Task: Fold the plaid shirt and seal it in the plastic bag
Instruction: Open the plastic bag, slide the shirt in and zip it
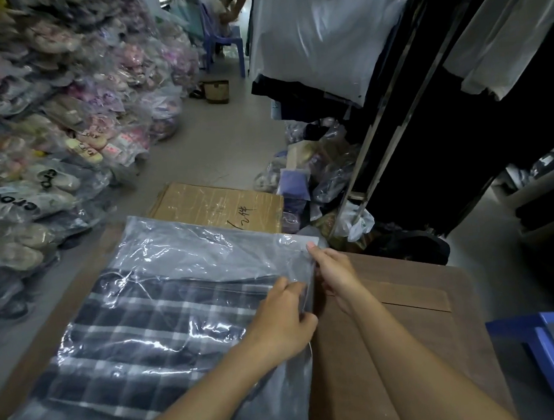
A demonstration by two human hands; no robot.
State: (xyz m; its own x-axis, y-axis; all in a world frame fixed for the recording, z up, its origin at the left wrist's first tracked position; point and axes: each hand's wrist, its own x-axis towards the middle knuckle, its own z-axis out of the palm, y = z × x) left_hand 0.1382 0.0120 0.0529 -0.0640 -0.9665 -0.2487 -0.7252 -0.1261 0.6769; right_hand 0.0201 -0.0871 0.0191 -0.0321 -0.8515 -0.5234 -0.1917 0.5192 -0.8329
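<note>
Beyond the fingers a flat cardboard box [217, 203] lies on the floor with handwriting on its top; past it, to the far left, bagged sandals [41, 135] pile up in a long heap; to the right of the fingers a garment rack [390, 108] hangs with dark and pale clothes, loose packets [312, 170] crowding its foot; a blue stool [545, 347] stands at the near right corner of the brown desk [396, 349]. On that desk lies the clear plastic bag [179, 250]; the folded plaid shirt [140, 346] is inside it, filling the part left of the fingers. The left hand [284, 322] pinches the bag's right edge, fingers closed on the film; the right hand [335, 271] grips the same edge just beyond, fingertip at the bag's far corner; nothing blocks either hand.
</note>
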